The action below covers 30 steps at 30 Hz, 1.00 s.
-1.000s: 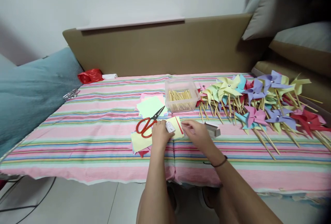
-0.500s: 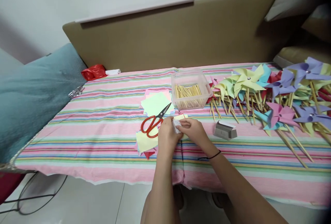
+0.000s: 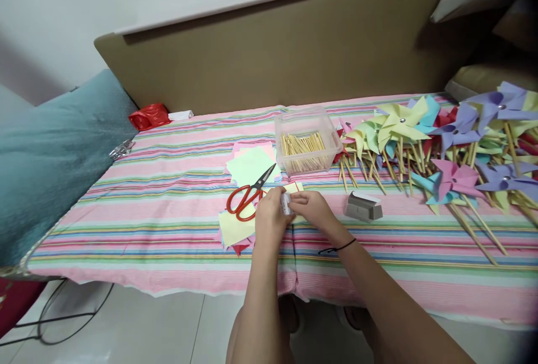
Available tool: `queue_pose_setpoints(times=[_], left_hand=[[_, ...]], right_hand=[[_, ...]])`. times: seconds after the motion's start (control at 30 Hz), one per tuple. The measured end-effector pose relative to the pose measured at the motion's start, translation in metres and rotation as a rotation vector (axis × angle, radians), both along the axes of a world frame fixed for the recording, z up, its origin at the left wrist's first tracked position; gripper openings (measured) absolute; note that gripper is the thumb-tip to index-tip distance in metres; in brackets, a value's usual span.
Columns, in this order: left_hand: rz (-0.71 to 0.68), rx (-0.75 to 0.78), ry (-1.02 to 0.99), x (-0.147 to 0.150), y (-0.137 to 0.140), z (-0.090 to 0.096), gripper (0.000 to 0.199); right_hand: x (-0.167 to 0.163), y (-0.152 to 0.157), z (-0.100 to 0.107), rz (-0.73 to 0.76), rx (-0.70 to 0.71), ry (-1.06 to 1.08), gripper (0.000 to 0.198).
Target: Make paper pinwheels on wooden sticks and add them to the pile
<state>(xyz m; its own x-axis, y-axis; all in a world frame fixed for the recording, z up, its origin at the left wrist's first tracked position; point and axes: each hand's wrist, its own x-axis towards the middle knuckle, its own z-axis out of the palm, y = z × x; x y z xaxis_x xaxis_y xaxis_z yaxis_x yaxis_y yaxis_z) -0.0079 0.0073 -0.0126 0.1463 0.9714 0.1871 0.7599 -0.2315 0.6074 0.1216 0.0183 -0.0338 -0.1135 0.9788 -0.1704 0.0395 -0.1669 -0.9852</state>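
Note:
Near the middle of the striped cloth, my left hand (image 3: 269,210) is closed around a small whitish box (image 3: 286,204) with faint dark markings. My right hand (image 3: 309,207) grips the same box from the right with its fingertips. What is inside the box is too small to make out. Just beyond the hands lies a pale yellow paper (image 3: 293,187) with a red mark, partly covered. To the left, red-handled scissors (image 3: 247,196) rest across yellow paper pieces (image 3: 235,229) and a stack of pale green and pink squares (image 3: 251,166).
A clear plastic box (image 3: 309,165) of short wooden sticks stands behind the hands. Right of them is a grey holder (image 3: 363,207); many finished paper pinwheels (image 3: 456,182) crowd the right side. A red plastic bundle (image 3: 149,117) lies at the back left.
The small box has turned slightly between my hands, showing a rounder, clearer side. My hands stay in nearly the same place, and the whole view has shifted a little.

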Motion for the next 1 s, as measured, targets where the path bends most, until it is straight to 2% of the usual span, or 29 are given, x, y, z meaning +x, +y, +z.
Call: queue_pose_setpoints(times=[0.23,0.4,0.57,0.8,1.0], left_hand=[[-0.008,-0.12,-0.099,-0.006,0.006,-0.002,0.061],[-0.029,-0.116,-0.146,-0.011,0.007,-0.003,0.065],[-0.032,-0.111,-0.107,-0.016,0.006,-0.004,0.059],[0.009,-0.164,-0.049,-0.014,0.002,-0.001,0.054],[0.004,-0.139,0.118,-0.01,0.006,-0.006,0.056]], right_hand=[[0.004,0.002,0.001,0.098,0.002,0.048,0.02],[0.007,0.004,-0.002,0.118,-0.007,0.028,0.019],[0.007,0.004,0.002,0.108,-0.02,0.004,0.018],[0.011,0.002,0.007,0.002,-0.023,-0.043,0.027],[0.017,0.003,0.005,-0.13,0.081,-0.218,0.028]])
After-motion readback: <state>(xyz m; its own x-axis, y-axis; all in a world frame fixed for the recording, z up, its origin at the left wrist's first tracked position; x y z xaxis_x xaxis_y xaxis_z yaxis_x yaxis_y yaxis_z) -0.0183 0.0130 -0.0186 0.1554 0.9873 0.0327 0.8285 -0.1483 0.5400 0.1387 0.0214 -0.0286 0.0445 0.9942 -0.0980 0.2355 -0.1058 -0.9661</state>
